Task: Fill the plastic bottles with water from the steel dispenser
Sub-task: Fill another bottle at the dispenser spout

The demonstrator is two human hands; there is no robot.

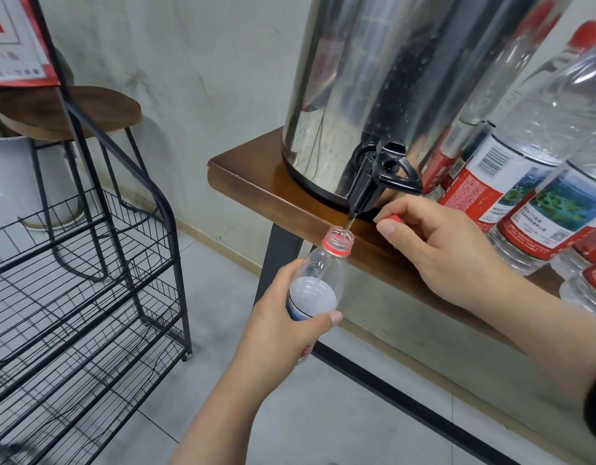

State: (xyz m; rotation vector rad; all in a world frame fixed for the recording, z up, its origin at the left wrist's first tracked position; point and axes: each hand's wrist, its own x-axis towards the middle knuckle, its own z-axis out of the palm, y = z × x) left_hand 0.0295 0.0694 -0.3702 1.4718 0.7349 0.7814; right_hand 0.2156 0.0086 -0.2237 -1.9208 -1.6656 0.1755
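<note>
Left hand (pixel 283 317) grips the open bottle (pixel 318 280) at centre frame, mouth right under the black tap (pixel 373 182), thin stream running in; right hand (pixel 437 250) just right of it pinches the red cap (pixel 393 219) over the table edge (pixel 242 182). Steel dispenser (pixel 390 88) sits behind on the table, capped red-label bottles (pixel 531 182) crowd its right side. Wire rack (pixel 81 263), stool (pixel 71 112) and white pot (pixel 8 176) at left, well apart.

Bright, even light; glare on the steel dispenser (pixel 383 82); edges bend.
</note>
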